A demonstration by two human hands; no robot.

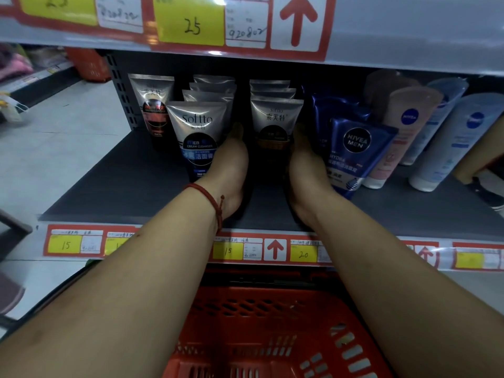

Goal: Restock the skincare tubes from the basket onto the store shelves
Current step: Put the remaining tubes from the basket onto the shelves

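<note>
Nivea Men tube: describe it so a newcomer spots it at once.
On the dark shelf, look just right of the right hand. The Nivea Men tube leans at the front of a blue row. Dark blue with a round logo, it differs from silver Softto tubes to its left and pale Nivea tubes to its right.

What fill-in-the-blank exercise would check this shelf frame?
1. The left hand and right hand flank a silver tube row, left of the blue tube labelled NIVEA ____.
2. The basket below is coloured ____.
3. The bracelet sits on the ____ wrist.
4. The overhead yellow tag reads ____.
Missing words: MEN; red; left; 25.
</note>
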